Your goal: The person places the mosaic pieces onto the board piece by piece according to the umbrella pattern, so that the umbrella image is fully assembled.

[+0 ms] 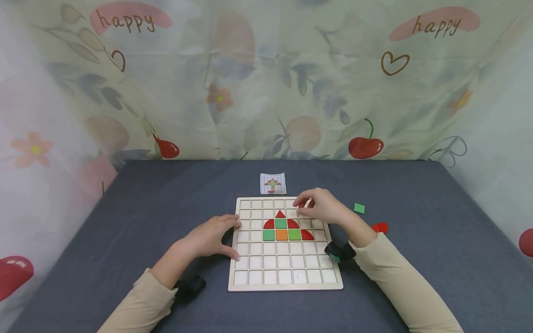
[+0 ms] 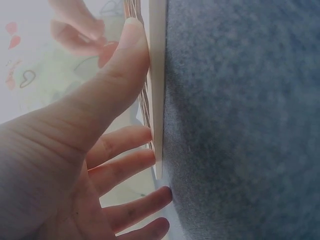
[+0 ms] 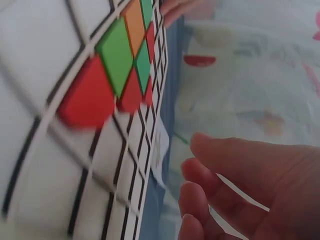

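A white gridded board (image 1: pixel 283 262) lies on the table. Its upper cells hold a red triangle (image 1: pixel 280 214), red quarter-round tiles (image 1: pixel 306 235), green squares (image 1: pixel 294 234) and an orange square (image 1: pixel 281 235). My left hand (image 1: pixel 213 235) rests at the board's left edge, thumb and fingers spread along the side. Over the upper right cells hovers my right hand (image 1: pixel 322 205), its fingers loosely bent. In the right wrist view no tile shows between the right thumb and fingers (image 3: pixel 192 197).
Behind the board lies a small pattern card (image 1: pixel 273 184). To its right are a loose green square (image 1: pixel 359 208) and red pieces (image 1: pixel 380 227), partly behind the right forearm. A bit of green (image 1: pixel 335 258) shows by the right wrist's black strap (image 1: pixel 340 250). A printed curtain (image 1: pixel 266 92) hangs behind.
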Demonstrator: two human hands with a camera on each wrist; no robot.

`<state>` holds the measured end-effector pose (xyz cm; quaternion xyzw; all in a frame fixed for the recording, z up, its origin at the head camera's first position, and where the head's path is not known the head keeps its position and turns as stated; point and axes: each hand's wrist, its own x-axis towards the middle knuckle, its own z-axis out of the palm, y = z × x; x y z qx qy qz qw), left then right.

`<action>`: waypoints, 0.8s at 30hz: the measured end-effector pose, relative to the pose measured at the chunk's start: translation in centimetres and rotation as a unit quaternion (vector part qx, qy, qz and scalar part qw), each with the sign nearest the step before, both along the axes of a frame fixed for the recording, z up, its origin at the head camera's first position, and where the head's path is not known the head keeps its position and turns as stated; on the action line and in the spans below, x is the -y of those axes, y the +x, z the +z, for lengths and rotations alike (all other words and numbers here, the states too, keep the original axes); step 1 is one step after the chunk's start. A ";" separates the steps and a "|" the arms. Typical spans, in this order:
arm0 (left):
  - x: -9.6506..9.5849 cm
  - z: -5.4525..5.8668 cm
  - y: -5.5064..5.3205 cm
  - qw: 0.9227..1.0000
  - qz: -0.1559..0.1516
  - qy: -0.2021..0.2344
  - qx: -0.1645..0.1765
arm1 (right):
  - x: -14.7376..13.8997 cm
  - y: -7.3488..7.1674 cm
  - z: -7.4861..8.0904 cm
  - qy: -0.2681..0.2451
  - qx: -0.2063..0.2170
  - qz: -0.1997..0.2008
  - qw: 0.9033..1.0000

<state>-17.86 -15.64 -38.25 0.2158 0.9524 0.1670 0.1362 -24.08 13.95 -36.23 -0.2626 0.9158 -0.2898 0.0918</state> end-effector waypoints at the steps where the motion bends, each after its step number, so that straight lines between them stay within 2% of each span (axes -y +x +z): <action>1: 0.0 0.0 0.0 1.000 -0.001 0.001 0.000 | -0.7 0.0 0.1 0.001 -0.002 -0.005 1.000; 5: 0.0 0.0 0.0 1.000 -0.004 0.004 -0.001 | -3.6 0.2 0.5 0.003 0.012 -0.025 1.000; 12: 0.1 0.0 0.0 1.000 -0.003 0.006 0.004 | -8.5 0.7 1.2 0.016 0.073 -0.039 0.996; 18: 0.0 0.1 0.1 1.000 0.004 0.005 0.013 | -12.1 1.3 1.2 0.020 0.096 -0.042 0.994; 24: 0.0 0.1 0.1 1.000 0.007 0.004 0.014 | -15.0 1.9 0.5 0.015 0.129 -0.047 0.990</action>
